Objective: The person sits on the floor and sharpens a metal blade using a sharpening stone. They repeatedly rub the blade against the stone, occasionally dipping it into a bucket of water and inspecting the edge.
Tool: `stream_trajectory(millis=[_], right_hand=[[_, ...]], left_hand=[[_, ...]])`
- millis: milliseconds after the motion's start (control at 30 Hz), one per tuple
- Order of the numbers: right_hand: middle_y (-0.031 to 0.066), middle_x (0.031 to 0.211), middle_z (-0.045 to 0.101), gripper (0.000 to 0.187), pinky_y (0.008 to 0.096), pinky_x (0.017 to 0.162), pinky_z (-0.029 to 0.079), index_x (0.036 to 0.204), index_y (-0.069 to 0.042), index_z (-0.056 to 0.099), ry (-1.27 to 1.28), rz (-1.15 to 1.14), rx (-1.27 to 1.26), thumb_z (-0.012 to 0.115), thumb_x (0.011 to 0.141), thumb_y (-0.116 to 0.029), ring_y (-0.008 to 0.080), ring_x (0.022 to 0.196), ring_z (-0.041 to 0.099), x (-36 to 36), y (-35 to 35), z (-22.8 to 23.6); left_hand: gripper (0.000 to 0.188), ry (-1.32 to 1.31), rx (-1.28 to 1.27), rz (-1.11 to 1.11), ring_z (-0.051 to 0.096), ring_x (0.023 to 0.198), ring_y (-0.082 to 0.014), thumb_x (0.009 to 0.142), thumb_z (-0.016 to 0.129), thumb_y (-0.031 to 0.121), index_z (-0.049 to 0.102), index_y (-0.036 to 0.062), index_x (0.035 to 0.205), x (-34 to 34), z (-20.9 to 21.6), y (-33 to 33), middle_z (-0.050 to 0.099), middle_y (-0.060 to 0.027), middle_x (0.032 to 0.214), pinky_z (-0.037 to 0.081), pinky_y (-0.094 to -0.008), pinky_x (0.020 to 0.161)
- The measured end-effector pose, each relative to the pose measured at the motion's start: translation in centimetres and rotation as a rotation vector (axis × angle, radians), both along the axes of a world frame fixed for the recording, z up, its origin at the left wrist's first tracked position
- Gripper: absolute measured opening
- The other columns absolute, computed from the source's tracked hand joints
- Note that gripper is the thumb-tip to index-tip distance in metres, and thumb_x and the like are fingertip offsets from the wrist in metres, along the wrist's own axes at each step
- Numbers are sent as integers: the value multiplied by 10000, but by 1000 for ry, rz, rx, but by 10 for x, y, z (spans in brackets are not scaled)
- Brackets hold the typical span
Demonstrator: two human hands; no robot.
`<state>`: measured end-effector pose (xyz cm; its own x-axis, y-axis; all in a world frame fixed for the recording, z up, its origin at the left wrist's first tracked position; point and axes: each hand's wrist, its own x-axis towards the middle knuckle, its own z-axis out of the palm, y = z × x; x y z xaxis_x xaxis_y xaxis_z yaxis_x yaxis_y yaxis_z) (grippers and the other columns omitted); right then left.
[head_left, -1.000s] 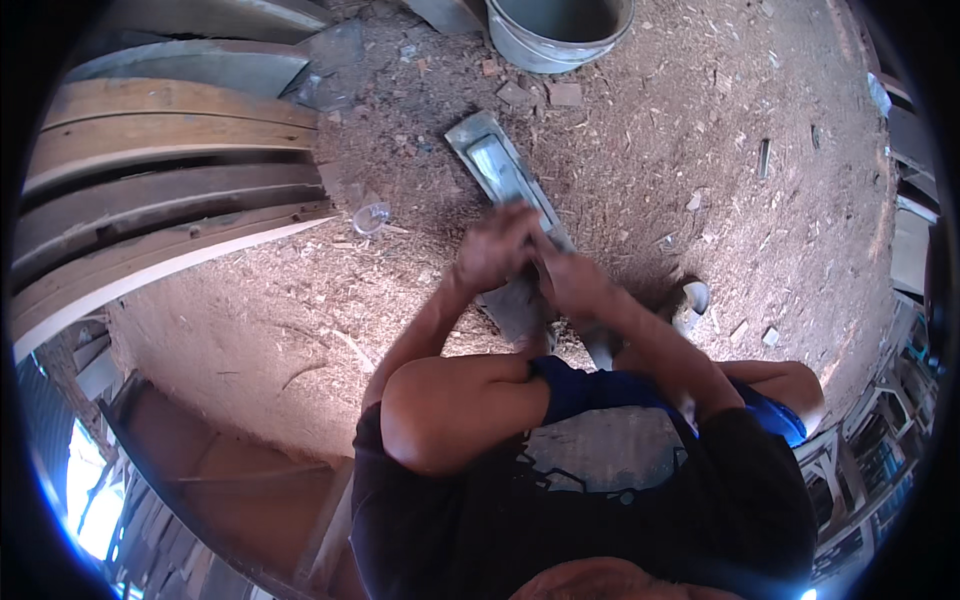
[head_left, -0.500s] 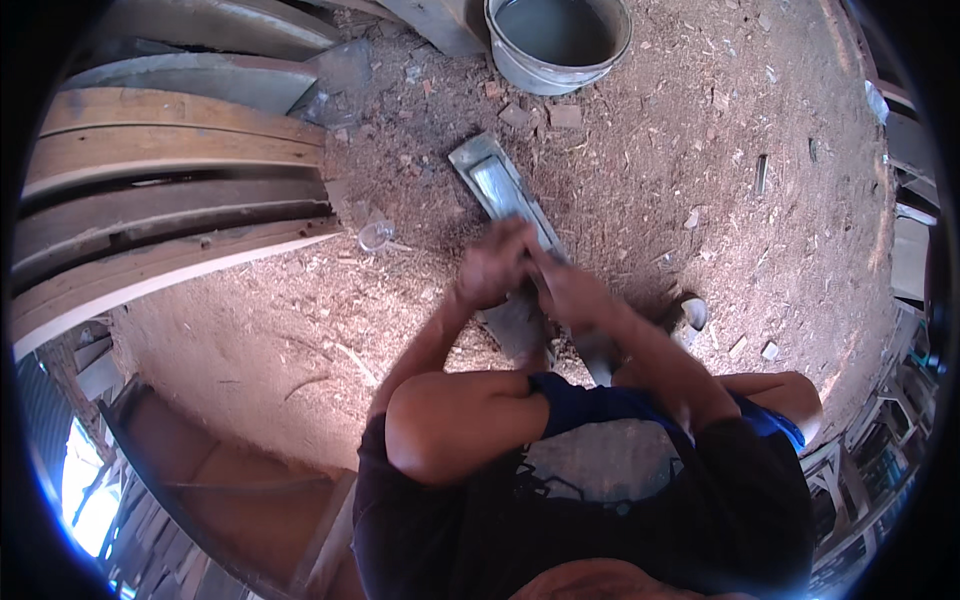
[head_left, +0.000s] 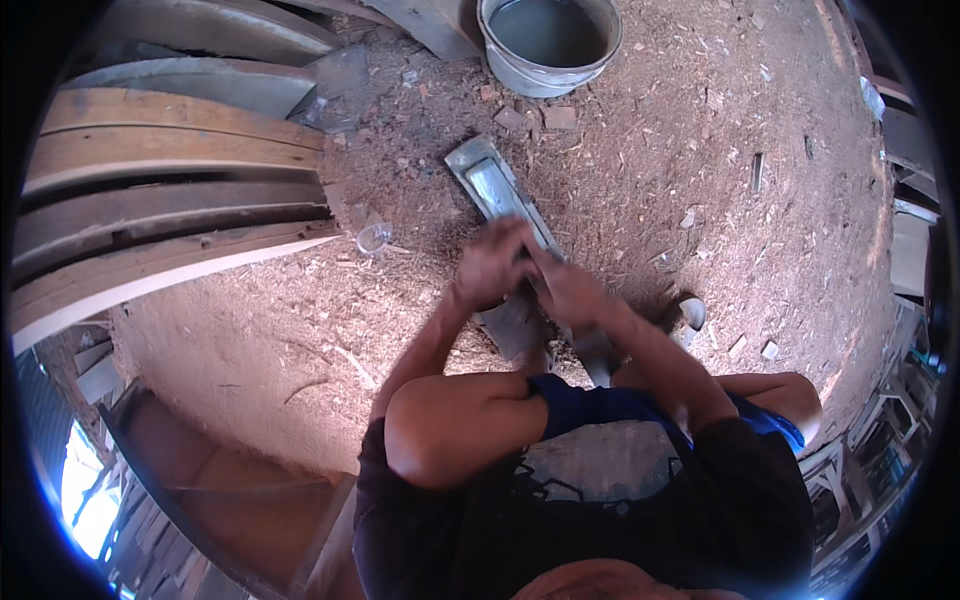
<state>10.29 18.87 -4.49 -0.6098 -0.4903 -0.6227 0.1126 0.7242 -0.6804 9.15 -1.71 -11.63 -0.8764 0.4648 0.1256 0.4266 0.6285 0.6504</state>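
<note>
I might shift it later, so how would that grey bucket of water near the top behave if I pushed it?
The bucket looks filled with water, so probably heavy and apt to slosh. Its wide base on the rough dirt ground should resist sliding and tipping.

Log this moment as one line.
left hand: on metal tray | right hand: on tray | bucket: beyond tray | ground: sawdust

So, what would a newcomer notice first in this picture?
First, the two hands, left hand and right hand, meeting at the centre over a long grey metal piece that lies on the sawdust-covered ground. Next, the grey bucket at the top edge. Curved wooden planks are stacked at the left.
</note>
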Motion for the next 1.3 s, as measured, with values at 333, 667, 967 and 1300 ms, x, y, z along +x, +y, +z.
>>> stream_trajectory(millis=[333, 667, 967, 1300], right_hand=[[322, 1133, 679, 828, 530, 763, 595, 1646, -112, 101, 159, 21, -113, 546, 951, -179, 428, 783, 724, -22, -1, 19], [326, 1286, 629, 825, 519, 937, 552, 1625, -36, 176, -234, 14, -30, 579, 911, -134, 453, 1075, 684, -135, -38, 54], [320, 1144, 681, 640, 528, 821, 586, 1578, -41, 259, 163, -23, -110, 469, 981, -128, 482, 907, 710, 8, -8, 1], [307, 947, 705, 698, 555, 701, 582, 1597, -89, 213, 4, 22, -77, 513, 968, -134, 463, 766, 715, -35, -11, 19]], left_hand=[[659, -47, -12, -47, 669, 1195, -358, 765, 881, 351, 628, 43, 1290, -30, 27, -4, 662, -187, 1298, 581, -426, 994], [664, -99, -100, -61, 675, 1183, -372, 763, 871, 294, 619, 16, 1311, -113, 62, -37, 663, -202, 1292, 609, -455, 940], [675, 95, 128, -44, 657, 1209, -402, 784, 866, 302, 598, 75, 1361, 3, 1, -7, 657, -188, 1308, 588, -454, 991], [650, 22, 5, -7, 643, 1226, -393, 773, 873, 286, 604, 39, 1310, -12, 8, -11, 638, -218, 1320, 567, -448, 1023]])
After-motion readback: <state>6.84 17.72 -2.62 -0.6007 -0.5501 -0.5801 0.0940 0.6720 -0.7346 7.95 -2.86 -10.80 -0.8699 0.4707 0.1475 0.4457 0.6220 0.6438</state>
